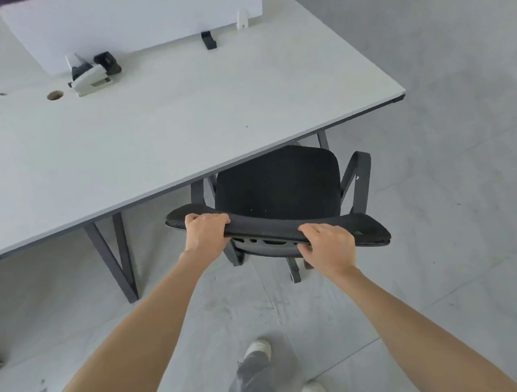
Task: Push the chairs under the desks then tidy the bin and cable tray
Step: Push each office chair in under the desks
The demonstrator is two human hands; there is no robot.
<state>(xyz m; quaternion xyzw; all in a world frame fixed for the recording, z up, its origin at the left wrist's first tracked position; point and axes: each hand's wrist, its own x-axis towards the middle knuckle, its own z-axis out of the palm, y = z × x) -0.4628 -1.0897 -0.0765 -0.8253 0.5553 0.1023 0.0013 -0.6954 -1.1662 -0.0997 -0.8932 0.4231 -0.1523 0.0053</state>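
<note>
A black mesh office chair (276, 184) stands at the front right corner of a white desk (152, 127), its seat partly under the desktop edge. My left hand (205, 232) grips the top edge of the backrest near its left end. My right hand (329, 245) grips the same edge further right. The chair's right armrest (358, 178) sticks out beside the desk's corner; the left armrest is mostly hidden under the desktop. No bin or cable tray shows in this view.
A white divider panel (133, 13) stands at the desk's back, with a small white and black device (90, 76) and a cable hole (55, 95) near it. Dark desk legs (119, 260) stand left of the chair. Grey tiled floor (457, 173) spreads to the right. My feet (258, 350) are below.
</note>
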